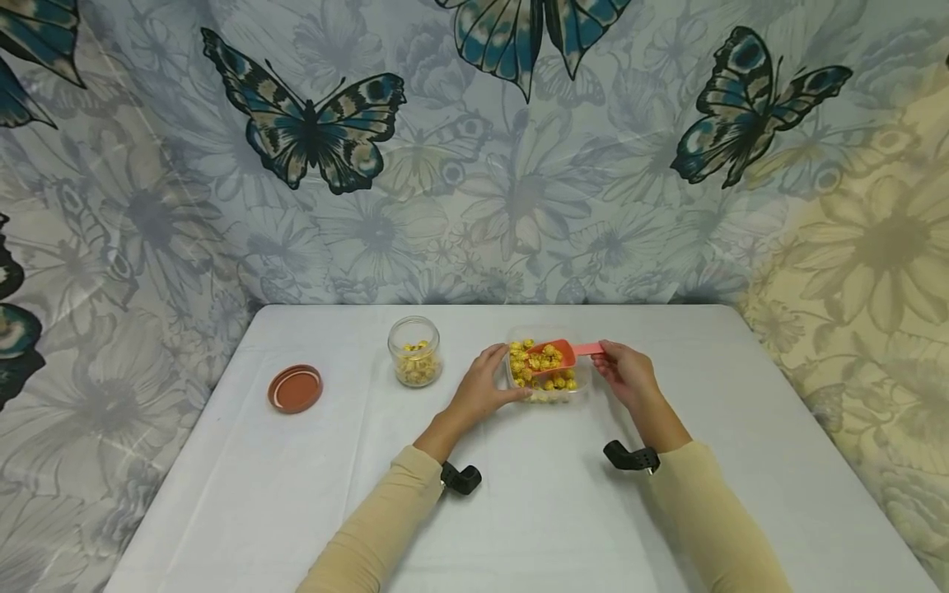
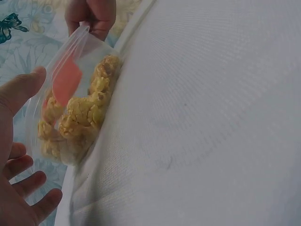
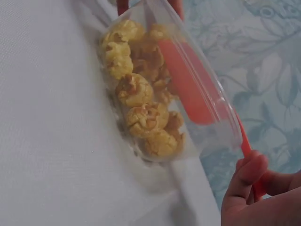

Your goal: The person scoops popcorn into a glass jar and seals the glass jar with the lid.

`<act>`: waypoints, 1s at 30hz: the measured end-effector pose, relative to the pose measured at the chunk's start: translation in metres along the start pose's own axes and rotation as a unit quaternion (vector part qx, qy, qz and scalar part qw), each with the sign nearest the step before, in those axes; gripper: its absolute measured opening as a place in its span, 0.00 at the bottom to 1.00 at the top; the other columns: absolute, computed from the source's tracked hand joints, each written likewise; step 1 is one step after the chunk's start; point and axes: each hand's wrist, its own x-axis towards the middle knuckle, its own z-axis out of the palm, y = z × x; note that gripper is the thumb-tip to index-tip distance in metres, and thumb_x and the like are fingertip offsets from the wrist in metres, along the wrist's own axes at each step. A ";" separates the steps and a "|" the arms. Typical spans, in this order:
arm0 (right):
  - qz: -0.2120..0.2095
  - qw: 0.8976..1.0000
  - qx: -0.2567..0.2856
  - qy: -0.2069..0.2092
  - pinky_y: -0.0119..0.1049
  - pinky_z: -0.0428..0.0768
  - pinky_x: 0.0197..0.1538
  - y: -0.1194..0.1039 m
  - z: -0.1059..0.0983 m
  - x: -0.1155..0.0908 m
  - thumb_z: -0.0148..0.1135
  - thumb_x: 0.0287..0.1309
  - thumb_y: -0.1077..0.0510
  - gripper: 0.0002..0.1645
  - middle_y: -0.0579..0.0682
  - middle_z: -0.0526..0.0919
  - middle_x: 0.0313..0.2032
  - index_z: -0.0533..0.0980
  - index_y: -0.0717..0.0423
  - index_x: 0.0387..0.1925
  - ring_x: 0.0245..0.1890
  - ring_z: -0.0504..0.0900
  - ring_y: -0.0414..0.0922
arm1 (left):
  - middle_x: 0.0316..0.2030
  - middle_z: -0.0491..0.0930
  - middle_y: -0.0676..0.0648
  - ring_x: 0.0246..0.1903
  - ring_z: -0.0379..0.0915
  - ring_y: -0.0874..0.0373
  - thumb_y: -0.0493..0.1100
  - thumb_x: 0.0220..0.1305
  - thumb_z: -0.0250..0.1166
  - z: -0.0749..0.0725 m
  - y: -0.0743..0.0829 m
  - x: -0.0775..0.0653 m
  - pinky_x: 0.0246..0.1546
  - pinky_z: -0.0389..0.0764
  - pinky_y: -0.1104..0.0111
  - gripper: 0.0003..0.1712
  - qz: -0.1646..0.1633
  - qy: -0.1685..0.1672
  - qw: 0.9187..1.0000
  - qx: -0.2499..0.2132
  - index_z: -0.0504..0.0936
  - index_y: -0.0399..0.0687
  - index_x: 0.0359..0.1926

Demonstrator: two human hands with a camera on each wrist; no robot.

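In the head view, a clear plastic container (image 1: 550, 396) of yellow popcorn (image 1: 522, 367) stands on the table. My right hand (image 1: 624, 375) grips the handle of a red-orange scoop (image 1: 567, 352), whose bowl lies inside the container with popcorn in it. The right wrist view shows the thumb and fingers pinching that handle beyond the rim. Around the container's left side is my left hand (image 1: 480, 387), thumb toward the near side and fingers toward the far left corner. Those fingers (image 2: 40, 183) are spread and fairly straight in the left wrist view.
An uncovered glass jar (image 1: 415, 352), partly filled with popcorn, stands left of the container. Farther left, a round brown lid (image 1: 295, 389) lies on the white-covered table (image 1: 222, 494). Butterfly-patterned fabric (image 1: 474, 206) hangs behind the table's far edge.
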 end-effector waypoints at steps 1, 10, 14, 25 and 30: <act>0.004 1.000 0.010 0.003 0.23 0.79 0.28 0.000 -0.001 0.000 0.51 0.71 0.57 0.22 0.45 0.83 0.23 0.67 0.62 0.61 0.22 0.78 0.36 | 0.73 0.58 0.44 0.72 0.54 0.45 0.60 0.54 0.72 0.000 0.000 0.000 0.71 0.63 0.51 0.53 0.001 0.000 1.000 0.001 0.59 0.46 0.74; 0.005 0.999 0.043 0.011 0.23 0.80 0.29 0.002 -0.008 -0.002 0.53 0.70 0.56 0.16 0.45 0.83 0.24 0.70 0.59 0.54 0.23 0.78 0.36 | 0.73 0.58 0.43 0.72 0.54 0.44 0.60 0.54 0.72 0.001 0.000 0.000 0.71 0.63 0.51 0.53 0.002 0.000 1.000 0.006 0.58 0.46 0.74; -0.002 0.999 0.052 0.009 0.23 0.80 0.29 0.003 -0.008 -0.003 0.52 0.70 0.57 0.08 0.45 0.83 0.23 0.75 0.57 0.44 0.22 0.78 0.37 | 0.73 0.58 0.44 0.72 0.55 0.45 0.60 0.54 0.72 0.002 -0.001 0.000 0.71 0.63 0.51 0.53 -0.002 0.001 1.000 0.001 0.58 0.47 0.74; -0.030 0.999 0.042 0.001 0.23 0.80 0.29 0.006 -0.007 -0.006 0.53 0.70 0.57 0.08 0.45 0.83 0.22 0.73 0.58 0.43 0.22 0.78 0.37 | 0.73 0.58 0.44 0.72 0.55 0.45 0.58 0.55 0.72 0.003 -0.001 -0.003 0.71 0.63 0.51 0.52 0.001 0.009 1.000 -0.014 0.58 0.46 0.74; -0.035 0.999 0.029 0.009 0.23 0.79 0.29 0.006 -0.005 -0.005 0.52 0.71 0.57 0.10 0.45 0.83 0.22 0.71 0.59 0.47 0.22 0.78 0.37 | 0.73 0.59 0.44 0.72 0.55 0.45 0.58 0.55 0.72 0.003 -0.001 -0.003 0.71 0.63 0.52 0.52 0.002 0.009 1.000 -0.017 0.58 0.46 0.74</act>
